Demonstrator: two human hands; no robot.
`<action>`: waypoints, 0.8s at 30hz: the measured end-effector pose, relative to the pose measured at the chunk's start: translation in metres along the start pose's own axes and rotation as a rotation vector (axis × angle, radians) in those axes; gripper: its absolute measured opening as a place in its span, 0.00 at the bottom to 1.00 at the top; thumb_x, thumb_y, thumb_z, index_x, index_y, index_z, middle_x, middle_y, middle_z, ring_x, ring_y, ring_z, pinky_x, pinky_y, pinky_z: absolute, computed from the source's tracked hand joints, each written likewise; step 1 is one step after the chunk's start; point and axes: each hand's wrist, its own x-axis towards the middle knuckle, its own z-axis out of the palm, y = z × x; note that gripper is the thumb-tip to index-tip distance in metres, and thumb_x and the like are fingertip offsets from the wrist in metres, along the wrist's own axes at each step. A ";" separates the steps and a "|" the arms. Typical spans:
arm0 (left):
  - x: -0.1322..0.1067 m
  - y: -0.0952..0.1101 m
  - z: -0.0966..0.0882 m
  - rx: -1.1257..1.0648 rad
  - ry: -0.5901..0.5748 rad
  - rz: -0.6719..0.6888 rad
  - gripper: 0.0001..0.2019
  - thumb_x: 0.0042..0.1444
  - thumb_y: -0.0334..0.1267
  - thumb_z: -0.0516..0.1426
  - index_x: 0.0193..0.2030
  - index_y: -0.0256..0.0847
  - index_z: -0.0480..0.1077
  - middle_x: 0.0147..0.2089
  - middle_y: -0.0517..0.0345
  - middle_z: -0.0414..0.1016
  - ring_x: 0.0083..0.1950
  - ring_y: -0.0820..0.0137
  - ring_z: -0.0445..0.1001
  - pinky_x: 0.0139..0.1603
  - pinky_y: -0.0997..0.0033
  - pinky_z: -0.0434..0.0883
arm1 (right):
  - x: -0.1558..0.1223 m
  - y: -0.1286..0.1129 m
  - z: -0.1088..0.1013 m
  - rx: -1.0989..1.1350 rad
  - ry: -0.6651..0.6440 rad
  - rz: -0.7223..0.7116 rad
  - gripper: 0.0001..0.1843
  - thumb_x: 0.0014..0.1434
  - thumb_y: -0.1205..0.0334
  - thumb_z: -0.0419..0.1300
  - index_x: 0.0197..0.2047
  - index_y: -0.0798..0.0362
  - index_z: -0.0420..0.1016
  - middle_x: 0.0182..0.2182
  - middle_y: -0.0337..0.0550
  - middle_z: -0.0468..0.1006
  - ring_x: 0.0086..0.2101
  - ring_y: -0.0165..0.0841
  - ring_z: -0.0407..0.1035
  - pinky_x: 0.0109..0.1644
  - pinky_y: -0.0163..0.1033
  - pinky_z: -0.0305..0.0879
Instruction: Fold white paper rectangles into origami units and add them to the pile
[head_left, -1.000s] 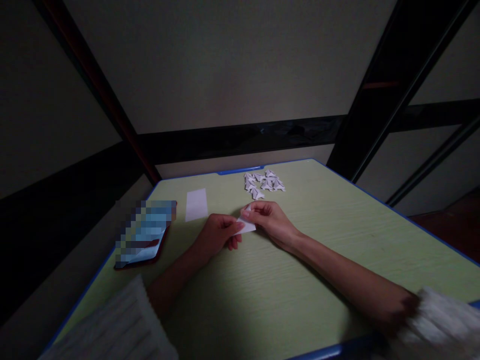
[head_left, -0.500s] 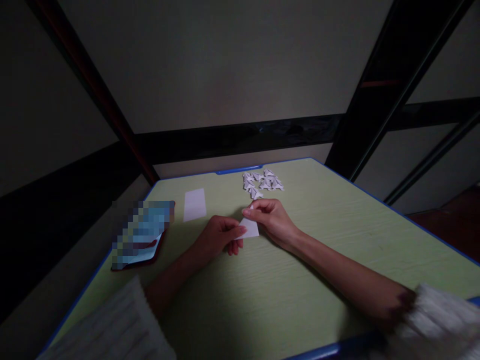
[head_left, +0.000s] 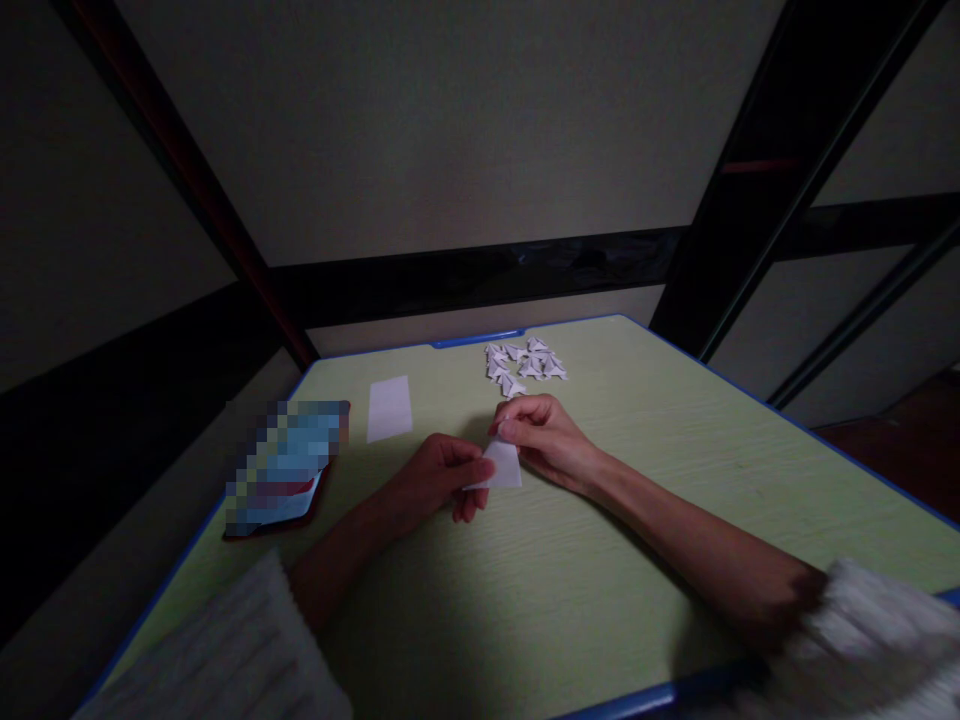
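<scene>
Between my two hands is a small folded piece of white paper (head_left: 507, 466), held just over the table. My left hand (head_left: 450, 474) pinches its left edge, thumb on top and the fingers curled beneath. At the paper's upper corner, my right hand (head_left: 547, 440) grips with thumb and forefinger. The fingers partly cover the paper, so its exact folds cannot be made out. Just beyond my right hand lies a group of several small folded white paper figures (head_left: 531, 366).
A flat white sheet of paper (head_left: 390, 408) lies on the pale green table (head_left: 637, 560) to the left. Near the left edge rests a dark-red-rimmed flat object (head_left: 300, 470), its surface partly pixelated. A panelled wall (head_left: 465, 140) stands behind the blue-edged table.
The paper has shifted slightly toward me and turned a little in my hands. My right thumb has moved slightly right along its top corner. Everything else stays in place.
</scene>
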 end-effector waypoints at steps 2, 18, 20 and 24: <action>0.000 0.000 0.000 0.014 0.005 0.004 0.15 0.39 0.44 0.59 0.14 0.33 0.65 0.12 0.63 0.65 0.11 0.82 0.60 0.11 0.82 0.56 | 0.000 0.000 0.000 -0.002 0.003 -0.016 0.08 0.31 0.64 0.66 0.15 0.56 0.71 0.13 0.33 0.69 0.15 0.19 0.58 0.19 0.28 0.49; 0.002 0.003 0.002 0.220 0.097 0.020 0.17 0.43 0.46 0.55 0.14 0.33 0.64 0.10 0.63 0.63 0.11 0.81 0.60 0.13 0.82 0.56 | 0.001 0.004 0.000 -0.355 0.163 -0.156 0.15 0.38 0.59 0.63 0.14 0.56 0.60 0.11 0.31 0.60 0.14 0.20 0.50 0.18 0.30 0.44; 0.003 0.003 0.004 0.227 0.105 0.024 0.17 0.43 0.47 0.55 0.15 0.34 0.64 0.11 0.63 0.64 0.12 0.81 0.61 0.13 0.82 0.57 | 0.000 0.005 0.001 -0.478 0.177 -0.189 0.16 0.41 0.59 0.61 0.15 0.55 0.58 0.11 0.30 0.57 0.15 0.21 0.49 0.18 0.30 0.44; 0.005 0.002 0.011 0.194 0.147 0.037 0.16 0.44 0.47 0.53 0.18 0.35 0.62 0.12 0.65 0.65 0.11 0.80 0.61 0.12 0.81 0.58 | -0.003 0.007 0.004 -0.716 0.167 -0.260 0.14 0.47 0.59 0.56 0.16 0.55 0.57 0.14 0.32 0.57 0.18 0.22 0.50 0.20 0.31 0.46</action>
